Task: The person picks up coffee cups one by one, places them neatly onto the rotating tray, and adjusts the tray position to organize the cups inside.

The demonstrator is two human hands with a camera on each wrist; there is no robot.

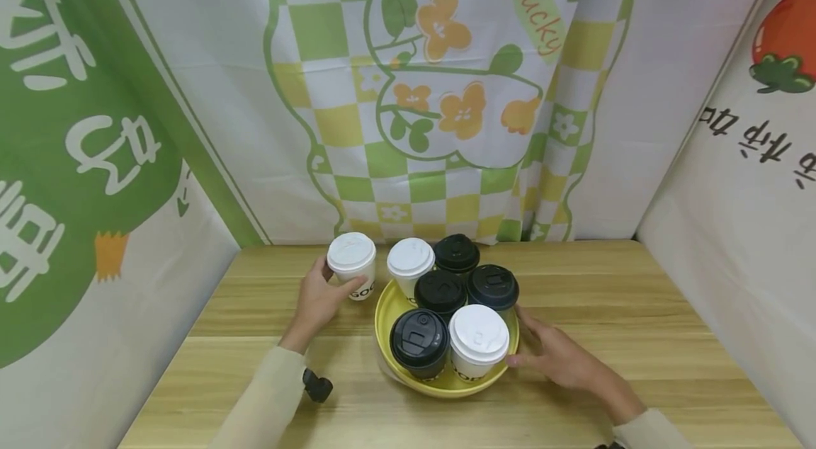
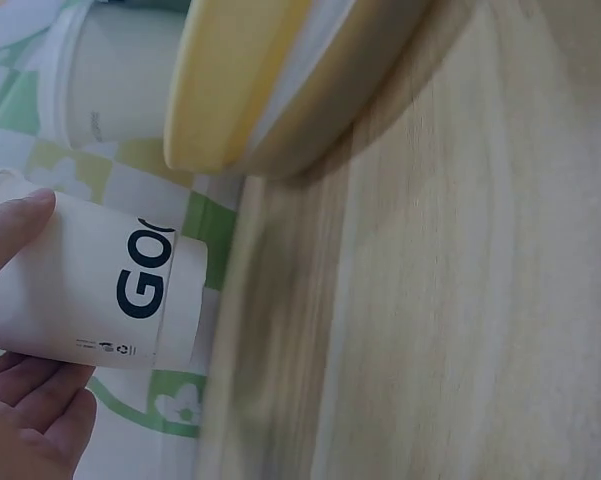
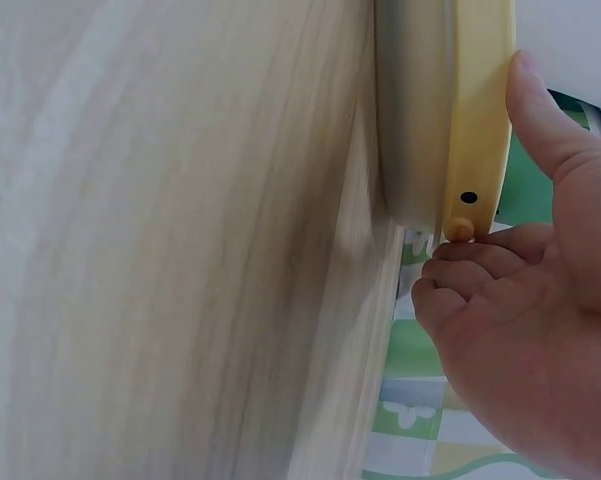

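Observation:
My left hand (image 1: 324,300) grips a white paper coffee cup (image 1: 351,266) with a white lid, thumb across its front and fingers behind. The cup is upright; in the left wrist view, curtain shows between its base and the wooden table. Just to its right is a round yellow tray (image 1: 385,357) carrying several lidded cups. A white-lidded cup (image 1: 411,259) is at the tray's back left, another white-lidded one (image 1: 479,337) at the front right, and black-lidded cups (image 1: 419,339) fill the other spots. My right hand (image 1: 561,357) holds the tray's right side, thumb at the rim (image 3: 480,90), fingers bent against its wall.
The wooden table (image 1: 637,336) meets a patterned curtain (image 1: 408,116) close behind the cups. Printed fabric walls (image 1: 720,222) close in both sides. Above the black-lidded cups at the tray's back, the curtain hangs near. A dark device (image 1: 316,386) is strapped to the left wrist.

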